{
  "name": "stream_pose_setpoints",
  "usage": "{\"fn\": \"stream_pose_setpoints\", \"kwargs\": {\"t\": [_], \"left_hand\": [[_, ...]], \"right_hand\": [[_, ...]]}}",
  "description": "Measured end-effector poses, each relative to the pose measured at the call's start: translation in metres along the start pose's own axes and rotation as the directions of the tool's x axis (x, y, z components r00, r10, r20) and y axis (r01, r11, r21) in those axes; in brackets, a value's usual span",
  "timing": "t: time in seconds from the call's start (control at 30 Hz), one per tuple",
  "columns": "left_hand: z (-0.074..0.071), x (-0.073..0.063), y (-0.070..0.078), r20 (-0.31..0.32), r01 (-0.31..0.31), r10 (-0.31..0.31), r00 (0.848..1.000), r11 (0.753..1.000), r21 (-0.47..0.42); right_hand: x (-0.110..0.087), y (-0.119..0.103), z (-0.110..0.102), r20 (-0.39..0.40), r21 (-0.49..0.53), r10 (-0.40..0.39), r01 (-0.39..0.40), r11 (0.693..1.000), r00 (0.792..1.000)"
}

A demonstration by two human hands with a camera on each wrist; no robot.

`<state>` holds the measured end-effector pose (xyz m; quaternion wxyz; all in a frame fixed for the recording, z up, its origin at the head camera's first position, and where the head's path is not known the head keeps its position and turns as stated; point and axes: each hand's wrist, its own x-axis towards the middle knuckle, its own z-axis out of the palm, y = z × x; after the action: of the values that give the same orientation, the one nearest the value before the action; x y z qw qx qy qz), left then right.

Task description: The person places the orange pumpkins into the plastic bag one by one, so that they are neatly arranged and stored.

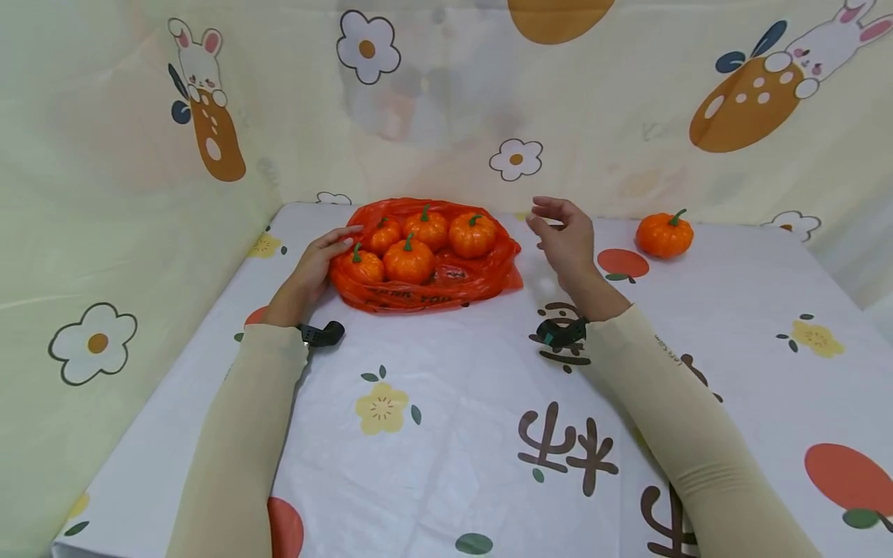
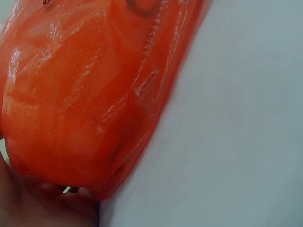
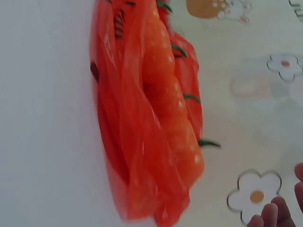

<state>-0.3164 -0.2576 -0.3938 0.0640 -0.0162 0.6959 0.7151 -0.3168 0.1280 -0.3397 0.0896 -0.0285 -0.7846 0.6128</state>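
A red plastic bag (image 1: 460, 291) with dark lettering lies on the table, its mouth spread wide around several small orange pumpkins (image 1: 409, 260) with green stems. My left hand (image 1: 314, 267) holds the bag's left edge, fingers reaching over the rim. In the left wrist view, the bag's orange-red side (image 2: 71, 109) hides part of those fingers. To the right of the bag, my right hand (image 1: 567, 240) is raised with nothing in it, fingers loosely bent. Its fingertips (image 3: 271, 213) show at the lower right of the right wrist view, apart from the bag.
Another orange pumpkin (image 1: 665, 235) sits on the table at the far right, beyond my right hand. A white cloth (image 1: 453, 372) with printed flowers and fruit covers the table. Behind and to the left hang pale printed curtains (image 1: 432, 93).
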Motion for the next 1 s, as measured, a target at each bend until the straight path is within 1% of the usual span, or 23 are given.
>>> {"fn": "stream_pose_setpoints", "kwargs": {"t": [0.13,0.23,0.33,0.47,0.57,0.6,0.63,0.67,0.73,0.83,0.87,0.9,0.93,0.97,1.0], "left_hand": [[0.001,0.000,0.000,0.003,-0.003,0.003,1.000,1.000,0.001],[0.001,0.000,0.000,0.002,-0.005,0.005,1.000,1.000,0.013],[0.001,0.000,0.000,0.004,-0.007,0.007,1.000,1.000,0.014],[-0.001,0.001,-0.001,0.003,-0.002,0.002,1.000,1.000,0.013],[-0.001,0.002,-0.002,0.004,-0.006,0.006,1.000,1.000,0.017],[-0.001,0.002,-0.003,0.004,-0.008,0.008,1.000,1.000,0.017],[-0.001,0.003,-0.003,0.005,-0.011,0.011,1.000,1.000,0.019],[-0.001,0.003,-0.003,0.009,-0.014,0.014,1.000,1.000,0.021],[-0.001,0.003,-0.003,0.014,-0.017,0.017,1.000,1.000,0.021],[-0.001,0.002,-0.002,0.016,-0.016,0.016,1.000,1.000,0.020],[-0.001,0.002,-0.002,0.016,-0.015,0.015,1.000,1.000,0.020],[-0.001,0.001,-0.002,0.014,-0.015,0.015,1.000,1.000,0.021],[-0.001,0.001,-0.002,0.012,-0.015,0.015,1.000,1.000,0.024],[0.000,0.000,-0.001,0.008,-0.015,0.015,1.000,0.999,0.029],[0.000,0.000,-0.001,0.004,-0.014,0.014,1.000,0.999,0.032]], "right_hand": [[0.011,0.007,-0.022,-0.111,0.022,0.044,-0.042,0.999,0.993],[0.018,0.014,-0.039,-0.185,0.047,0.079,-0.071,0.996,0.980],[0.025,0.021,-0.054,-0.246,0.085,0.078,-0.059,0.995,0.966],[0.032,0.035,-0.071,-0.332,0.119,0.064,-0.025,0.993,0.941],[0.036,0.045,-0.083,-0.419,0.133,0.056,0.000,0.991,0.906],[0.038,0.048,-0.087,-0.452,0.132,0.055,0.006,0.991,0.890],[0.039,0.050,-0.091,-0.482,0.135,0.070,-0.004,0.991,0.873],[0.041,0.053,-0.094,-0.519,0.123,0.078,-0.016,0.992,0.851],[0.043,0.057,-0.102,-0.576,0.117,0.127,-0.073,0.990,0.807],[0.047,0.061,-0.113,-0.619,0.120,0.235,-0.206,0.971,0.749],[0.048,0.063,-0.116,-0.623,0.117,0.260,-0.240,0.964,0.738],[0.048,0.064,-0.119,-0.619,0.124,0.285,-0.268,0.956,0.732],[0.049,0.065,-0.122,-0.607,0.127,0.308,-0.293,0.948,0.733],[0.050,0.067,-0.124,-0.593,0.122,0.322,-0.313,0.942,0.738],[0.050,0.069,-0.125,-0.574,0.113,0.333,-0.331,0.937,0.748]]}}
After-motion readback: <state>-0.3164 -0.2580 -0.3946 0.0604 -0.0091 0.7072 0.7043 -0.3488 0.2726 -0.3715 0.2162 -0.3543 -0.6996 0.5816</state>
